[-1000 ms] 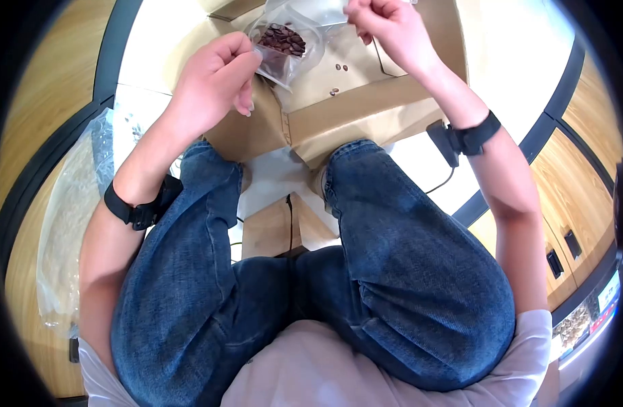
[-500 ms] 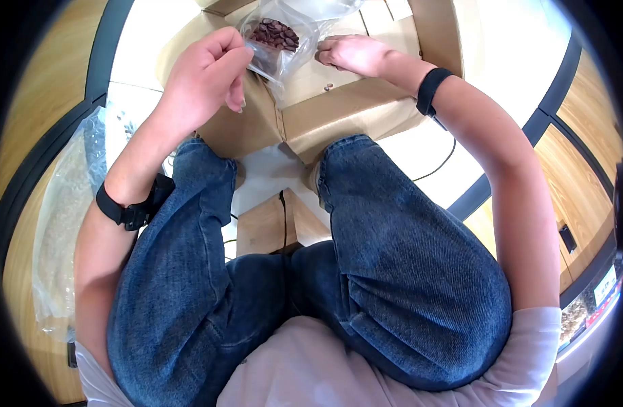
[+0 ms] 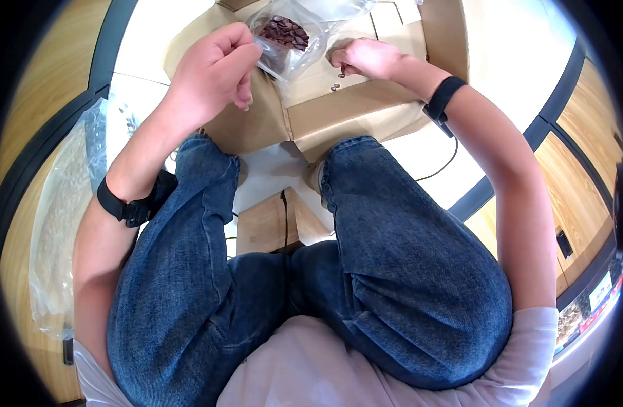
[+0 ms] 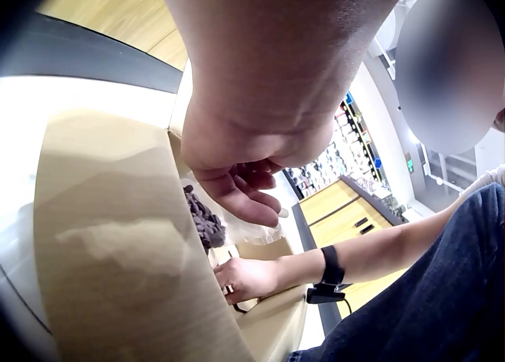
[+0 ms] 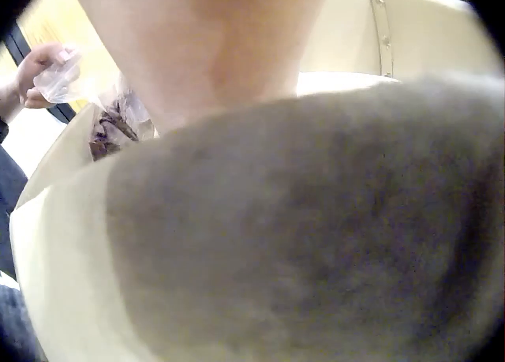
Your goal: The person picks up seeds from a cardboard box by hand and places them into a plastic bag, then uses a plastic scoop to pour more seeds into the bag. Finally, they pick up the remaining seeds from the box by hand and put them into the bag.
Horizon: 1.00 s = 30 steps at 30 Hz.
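Note:
A clear plastic bag (image 3: 306, 57) with dark brown seeds (image 3: 283, 32) in its lower part lies tilted in an open cardboard box (image 3: 366, 108). The left hand (image 3: 216, 68) pinches the bag's edge between thumb and curled forefinger; the right wrist view shows this hand (image 5: 49, 74) at the bag's clear edge. Inside the box, the right hand (image 3: 367, 58) reaches down with bent fingers to the box floor, right of the bag. One loose seed (image 3: 341, 75) is at its fingertips and others (image 3: 335, 87) lie just nearer the person. Whether the fingers grip a seed is unclear.
Crumpled clear plastic wrap (image 3: 67, 217) lies at the left. A smaller cardboard piece (image 3: 262, 224) is on the floor between the legs, with a dark cable on it. Wooden cabinets (image 3: 576, 183) with dark edges stand on both sides.
The right hand has come down from above the box to its floor, then shifted slightly right. The left hand has kept its pinch on the bag, which has tilted a little.

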Available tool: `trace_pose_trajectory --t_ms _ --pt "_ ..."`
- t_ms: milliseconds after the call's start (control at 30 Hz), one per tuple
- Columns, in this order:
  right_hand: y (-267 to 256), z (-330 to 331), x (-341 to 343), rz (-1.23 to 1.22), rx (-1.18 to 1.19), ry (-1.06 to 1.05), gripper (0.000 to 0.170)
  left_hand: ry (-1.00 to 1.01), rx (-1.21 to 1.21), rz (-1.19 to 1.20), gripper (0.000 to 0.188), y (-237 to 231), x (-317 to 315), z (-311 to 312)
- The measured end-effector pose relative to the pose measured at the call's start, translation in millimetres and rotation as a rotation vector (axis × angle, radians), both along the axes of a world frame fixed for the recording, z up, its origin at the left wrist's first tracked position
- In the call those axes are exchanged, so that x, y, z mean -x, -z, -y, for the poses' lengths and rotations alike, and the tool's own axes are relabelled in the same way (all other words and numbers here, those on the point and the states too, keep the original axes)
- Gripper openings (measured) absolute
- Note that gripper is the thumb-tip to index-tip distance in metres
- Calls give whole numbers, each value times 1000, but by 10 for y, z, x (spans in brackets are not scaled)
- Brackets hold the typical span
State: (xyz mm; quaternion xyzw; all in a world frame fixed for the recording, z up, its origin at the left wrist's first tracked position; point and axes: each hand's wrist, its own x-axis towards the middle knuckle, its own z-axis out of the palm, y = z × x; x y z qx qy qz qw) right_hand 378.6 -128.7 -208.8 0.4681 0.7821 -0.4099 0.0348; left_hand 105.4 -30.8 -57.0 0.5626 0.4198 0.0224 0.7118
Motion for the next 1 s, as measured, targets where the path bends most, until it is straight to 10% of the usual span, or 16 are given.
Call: trace_pose_trajectory --t_ms 1000 --pt "53 227 257 239 -79 -192 15 37 -38 -14 22 1 3 -8"
